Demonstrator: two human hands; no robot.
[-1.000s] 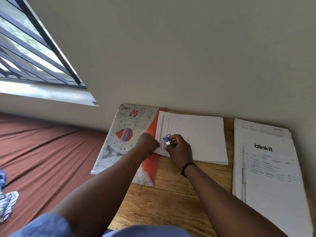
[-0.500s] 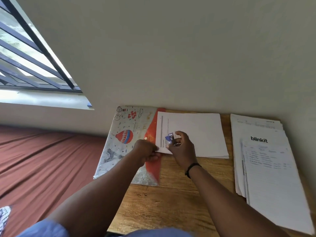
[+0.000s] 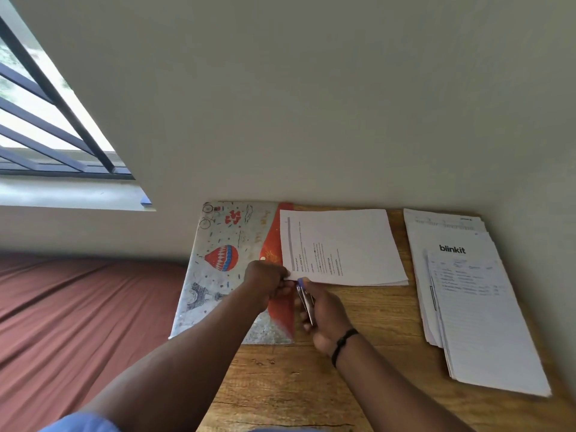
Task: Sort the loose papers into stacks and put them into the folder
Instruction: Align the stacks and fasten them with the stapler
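Observation:
A printed folder [image 3: 218, 269] with a balloon picture and a red flap lies at the left end of the wooden table [image 3: 290, 378], hanging over its left edge. A white paper stack [image 3: 352, 244] rests beside it, overlapping the red flap. My left hand [image 3: 268, 283] pinches the near left corner of that stack. My right hand [image 3: 324, 316] grips a small blue and silver stapler [image 3: 305, 299], held just below that corner. Two more paper stacks [image 3: 464, 294] lie at the right, one headed "blinkit".
A plain wall runs right behind the table. A brown bed cover [image 3: 78, 322] spreads to the left, below a barred window [image 3: 46, 135] with a sill.
My right hand has pulled back toward me with the stapler, off the stack's corner. My left hand still pinches that corner. The camera has shifted slightly.

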